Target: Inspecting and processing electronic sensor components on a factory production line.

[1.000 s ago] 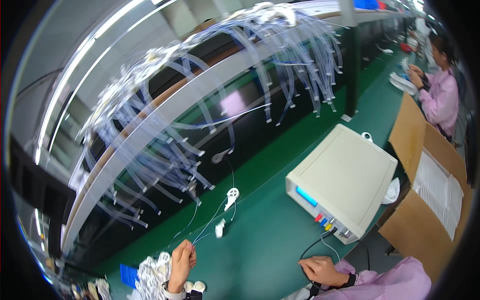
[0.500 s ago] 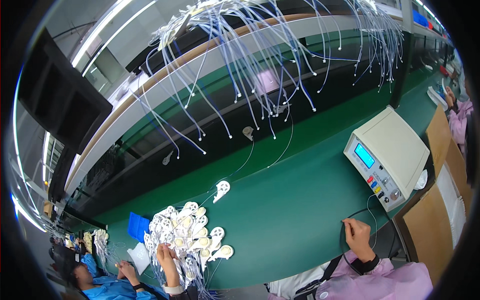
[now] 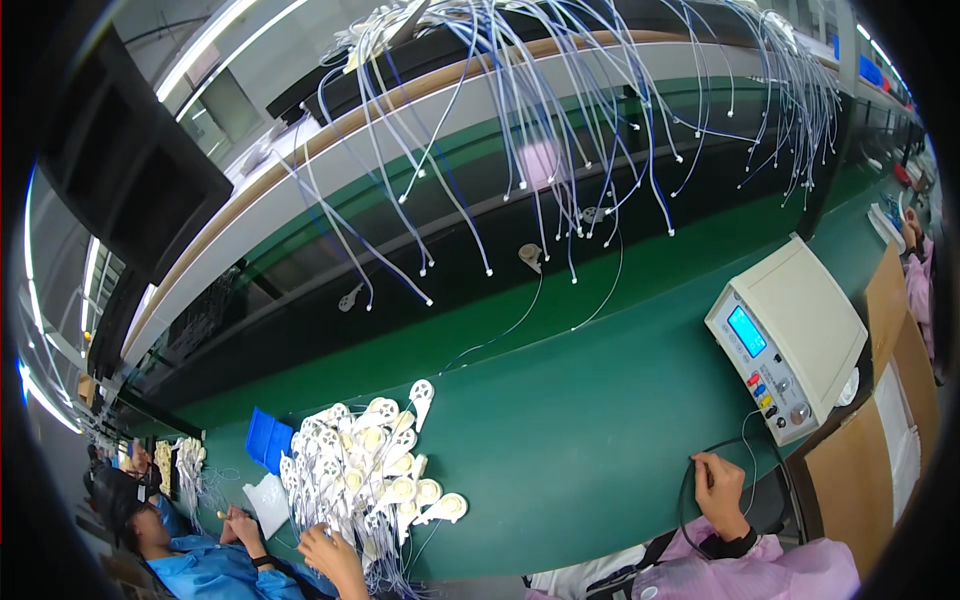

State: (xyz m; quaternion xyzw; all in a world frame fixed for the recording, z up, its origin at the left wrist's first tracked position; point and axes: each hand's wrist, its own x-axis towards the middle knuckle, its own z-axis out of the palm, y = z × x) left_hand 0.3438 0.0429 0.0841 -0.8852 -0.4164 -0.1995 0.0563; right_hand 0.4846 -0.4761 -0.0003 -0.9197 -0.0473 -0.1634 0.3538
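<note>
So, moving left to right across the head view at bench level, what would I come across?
A co-worker's black cap → blue bin → pile of white, round-headed parts → the person's right hand → beige instrument → open cardboard box.

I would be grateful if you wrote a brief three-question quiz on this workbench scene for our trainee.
1. True or false: the screen on the beige instrument is lit.
2. Which of the wearer's hands is nearer the pile of white parts: the left hand or the right hand?
3. Choose one: what colour is the tray beside the pile? A red, B blue, C yellow.

Key: 1 true; 2 the left hand; 3 B.
</note>
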